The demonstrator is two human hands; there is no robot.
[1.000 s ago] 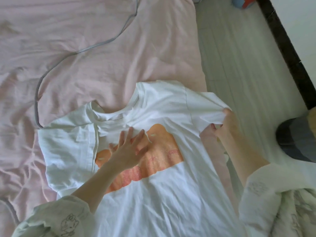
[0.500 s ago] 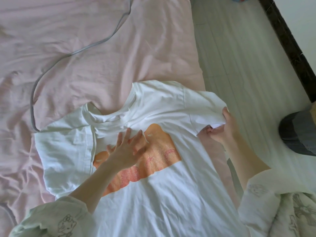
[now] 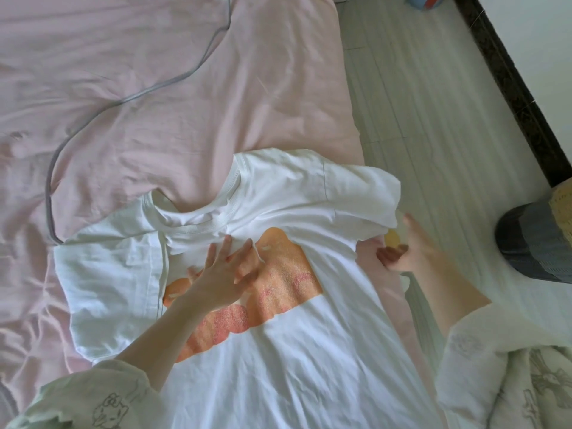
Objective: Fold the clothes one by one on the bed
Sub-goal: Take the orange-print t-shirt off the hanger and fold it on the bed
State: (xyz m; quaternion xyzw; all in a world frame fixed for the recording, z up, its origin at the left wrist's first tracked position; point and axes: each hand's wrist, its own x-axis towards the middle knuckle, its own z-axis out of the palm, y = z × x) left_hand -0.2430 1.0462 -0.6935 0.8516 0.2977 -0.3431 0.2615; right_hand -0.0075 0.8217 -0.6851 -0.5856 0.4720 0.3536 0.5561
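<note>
A pale plank floor (image 3: pixel 433 119) lies beyond the right hand, edged by a dark baseboard (image 3: pixel 510 85) under a white wall (image 3: pixel 532 23). Soft daylight falls across the boards.

A white cotton short-sleeved T-shirt with an orange-and-pink chest print (image 3: pixel 278 351) lies face-up and unfolded on the pink wrinkled bed sheet (image 3: pixel 154 103) — its collar away from the person, one sleeve reaching past the bed's edge.
</note>
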